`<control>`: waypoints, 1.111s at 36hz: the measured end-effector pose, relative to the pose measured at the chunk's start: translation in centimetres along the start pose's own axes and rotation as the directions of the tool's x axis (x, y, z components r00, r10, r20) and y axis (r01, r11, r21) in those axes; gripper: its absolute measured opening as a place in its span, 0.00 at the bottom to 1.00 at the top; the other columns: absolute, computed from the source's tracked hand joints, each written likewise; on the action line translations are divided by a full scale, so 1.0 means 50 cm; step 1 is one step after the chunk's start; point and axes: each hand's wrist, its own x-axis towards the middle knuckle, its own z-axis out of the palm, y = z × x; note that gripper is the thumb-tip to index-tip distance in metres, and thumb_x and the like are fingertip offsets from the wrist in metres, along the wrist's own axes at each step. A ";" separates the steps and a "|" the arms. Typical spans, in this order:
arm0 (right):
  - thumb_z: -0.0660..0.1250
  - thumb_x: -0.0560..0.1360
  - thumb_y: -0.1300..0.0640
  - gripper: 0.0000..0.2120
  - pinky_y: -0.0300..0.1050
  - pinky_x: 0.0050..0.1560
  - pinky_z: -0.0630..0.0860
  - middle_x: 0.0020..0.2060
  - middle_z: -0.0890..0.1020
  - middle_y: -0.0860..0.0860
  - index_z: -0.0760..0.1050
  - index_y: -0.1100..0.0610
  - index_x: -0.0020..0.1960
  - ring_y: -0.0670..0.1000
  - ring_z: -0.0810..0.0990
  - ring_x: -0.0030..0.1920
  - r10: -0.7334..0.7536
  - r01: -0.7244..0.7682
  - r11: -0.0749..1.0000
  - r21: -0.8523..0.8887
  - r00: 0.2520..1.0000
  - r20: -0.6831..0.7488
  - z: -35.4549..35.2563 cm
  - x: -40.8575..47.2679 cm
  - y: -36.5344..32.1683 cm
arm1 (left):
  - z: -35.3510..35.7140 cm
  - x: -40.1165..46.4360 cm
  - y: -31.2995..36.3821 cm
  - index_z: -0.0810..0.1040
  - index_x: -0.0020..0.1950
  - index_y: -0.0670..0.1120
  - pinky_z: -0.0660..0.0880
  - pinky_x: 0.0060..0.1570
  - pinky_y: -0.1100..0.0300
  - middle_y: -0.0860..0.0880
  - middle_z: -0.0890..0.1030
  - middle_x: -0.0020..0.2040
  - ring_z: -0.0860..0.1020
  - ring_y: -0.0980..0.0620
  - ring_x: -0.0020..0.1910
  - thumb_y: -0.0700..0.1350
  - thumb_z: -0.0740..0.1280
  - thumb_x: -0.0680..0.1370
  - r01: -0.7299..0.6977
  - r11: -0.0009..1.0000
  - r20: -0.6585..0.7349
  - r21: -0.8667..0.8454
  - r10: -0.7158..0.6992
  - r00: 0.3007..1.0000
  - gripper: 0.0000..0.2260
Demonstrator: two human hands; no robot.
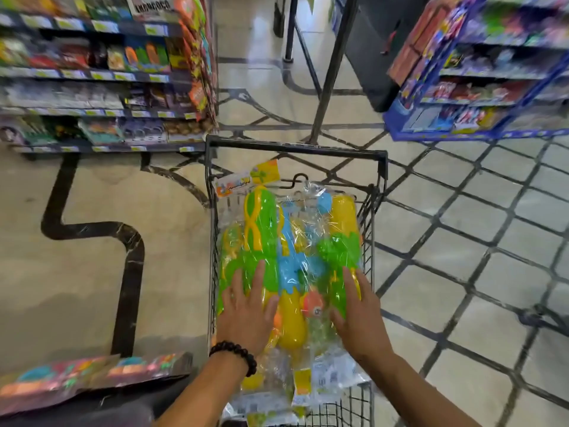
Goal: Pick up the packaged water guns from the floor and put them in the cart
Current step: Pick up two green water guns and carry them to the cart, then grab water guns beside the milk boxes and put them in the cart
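Both hands lay flat with straight fingers on the packaged water guns (289, 257), my left hand (246, 309) on the green one and my right hand (357, 312) near the right edge. I saw the clear packs piled in the wire cart (295, 149), standing between store shelves (92, 112) on the patterned floor (462, 241).

One head-worn view looks steeply down and forward onto the cart (295, 149) close below, the aisle floor (92, 257) and shelves (92, 112) beyond it.
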 end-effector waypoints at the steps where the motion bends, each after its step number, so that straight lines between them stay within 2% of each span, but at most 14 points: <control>1: 0.71 0.77 0.48 0.43 0.59 0.76 0.63 0.81 0.54 0.56 0.49 0.49 0.83 0.60 0.58 0.79 -0.020 0.020 1.000 -0.006 1.000 -0.009 -0.014 -0.004 -0.010 | -0.007 -0.004 0.000 0.40 0.81 0.62 0.71 0.67 0.43 0.42 0.57 0.80 0.64 0.37 0.74 0.68 0.49 0.79 -0.032 0.998 -0.019 0.054 0.033 0.999 0.33; 4: 0.68 0.79 0.46 0.40 0.57 0.76 0.63 0.81 0.55 0.55 0.49 0.47 0.83 0.60 0.59 0.78 -0.067 0.067 0.998 -0.010 0.997 -0.033 -0.060 -0.018 -0.040 | -0.034 -0.017 0.008 0.42 0.82 0.61 0.67 0.72 0.43 0.42 0.56 0.81 0.62 0.38 0.76 0.66 0.49 0.80 -0.127 0.983 -0.011 0.133 0.129 0.992 0.32; 7: 0.65 0.80 0.43 0.38 0.57 0.73 0.67 0.81 0.53 0.52 0.48 0.46 0.83 0.59 0.62 0.77 -0.102 0.104 0.994 0.020 0.993 -0.063 -0.110 -0.034 -0.058 | -0.076 -0.030 0.037 0.44 0.82 0.61 0.67 0.72 0.43 0.44 0.56 0.81 0.62 0.38 0.76 0.66 0.48 0.81 -0.199 0.963 -0.019 0.182 0.206 0.978 0.31; 9: 0.65 0.80 0.43 0.38 0.55 0.71 0.69 0.82 0.52 0.49 0.48 0.44 0.83 0.58 0.63 0.76 -0.122 0.125 0.991 0.039 0.989 -0.087 -0.147 -0.048 -0.064 | -0.112 -0.041 0.071 0.42 0.81 0.61 0.68 0.71 0.44 0.46 0.56 0.81 0.62 0.39 0.76 0.66 0.47 0.82 -0.247 0.951 -0.003 0.184 0.252 0.968 0.30; 12: 0.66 0.80 0.44 0.39 0.54 0.70 0.71 0.82 0.52 0.47 0.47 0.44 0.83 0.56 0.63 0.76 -0.153 0.160 0.986 0.040 0.979 -0.134 -0.200 -0.073 -0.059 | -0.167 -0.065 0.134 0.43 0.81 0.62 0.66 0.73 0.45 0.48 0.53 0.82 0.60 0.40 0.77 0.64 0.50 0.83 -0.325 0.932 0.013 0.159 0.327 0.945 0.29; 16: 0.65 0.80 0.44 0.37 0.54 0.70 0.72 0.81 0.57 0.47 0.50 0.45 0.83 0.55 0.64 0.75 -0.175 0.183 0.983 0.029 0.967 -0.186 -0.276 -0.117 -0.036 | -0.226 -0.106 0.227 0.46 0.81 0.61 0.66 0.73 0.47 0.48 0.53 0.82 0.59 0.42 0.78 0.65 0.48 0.82 -0.446 0.877 -0.011 0.179 0.455 0.891 0.29; 20: 0.63 0.80 0.44 0.35 0.52 0.69 0.71 0.78 0.62 0.49 0.53 0.47 0.82 0.56 0.67 0.73 -0.166 0.161 0.986 -0.039 0.955 -0.246 -0.367 -0.190 0.008 | -0.258 -0.159 0.326 0.50 0.80 0.61 0.70 0.69 0.44 0.49 0.60 0.80 0.64 0.42 0.75 0.64 0.51 0.82 -0.573 0.784 -0.018 0.240 0.594 0.804 0.27; 22: 0.63 0.81 0.45 0.34 0.50 0.71 0.69 0.78 0.64 0.51 0.55 0.49 0.82 0.56 0.67 0.73 -0.145 0.129 0.989 -0.073 0.950 -0.276 -0.413 -0.237 0.038 | -0.272 -0.195 0.380 0.57 0.79 0.59 0.76 0.64 0.45 0.48 0.67 0.77 0.71 0.42 0.70 0.62 0.58 0.81 -0.628 0.729 -0.014 0.272 0.656 0.755 0.27; 24: 0.63 0.81 0.44 0.33 0.50 0.71 0.69 0.77 0.66 0.52 0.56 0.50 0.82 0.57 0.67 0.73 -0.121 0.092 0.990 -0.104 0.941 -0.316 -0.455 -0.288 0.077 | -0.277 -0.236 0.434 0.63 0.77 0.58 0.79 0.59 0.47 0.48 0.72 0.73 0.75 0.43 0.66 0.62 0.58 0.80 -0.659 0.690 -0.022 0.299 0.696 0.718 0.26; 28: 0.62 0.81 0.43 0.31 0.51 0.69 0.71 0.75 0.69 0.51 0.60 0.49 0.80 0.56 0.67 0.72 -0.059 0.016 0.994 -0.111 0.914 -0.400 -0.520 -0.411 0.176 | -0.262 -0.325 0.543 0.66 0.76 0.55 0.77 0.61 0.46 0.46 0.73 0.71 0.74 0.42 0.66 0.63 0.54 0.80 -0.736 0.586 0.001 0.339 0.782 0.624 0.26; 31: 0.61 0.81 0.42 0.29 0.54 0.68 0.73 0.76 0.67 0.48 0.60 0.48 0.80 0.54 0.66 0.73 0.010 -0.062 0.993 -0.101 0.894 -0.448 -0.569 -0.532 0.256 | -0.245 -0.423 0.632 0.72 0.71 0.52 0.80 0.55 0.48 0.47 0.76 0.67 0.76 0.43 0.60 0.61 0.56 0.80 -0.794 0.485 0.008 0.368 0.852 0.524 0.24; 35: 0.59 0.82 0.42 0.27 0.49 0.68 0.72 0.75 0.68 0.47 0.62 0.48 0.78 0.53 0.67 0.72 0.103 -0.177 0.979 -0.102 0.859 -0.502 -0.617 -0.723 0.378 | -0.190 -0.581 0.750 0.73 0.69 0.52 0.80 0.48 0.47 0.48 0.75 0.67 0.76 0.43 0.59 0.62 0.58 0.80 -0.851 0.389 0.052 0.353 0.900 0.433 0.22; 40: 0.58 0.83 0.43 0.24 0.49 0.65 0.73 0.72 0.70 0.46 0.64 0.47 0.77 0.53 0.68 0.70 0.268 -0.351 0.934 -0.068 0.812 -0.519 -0.657 -1.001 0.547 | -0.082 -0.802 0.907 0.76 0.67 0.52 0.80 0.50 0.47 0.49 0.78 0.63 0.76 0.44 0.59 0.58 0.63 0.79 -0.920 0.195 0.118 0.340 0.962 0.248 0.19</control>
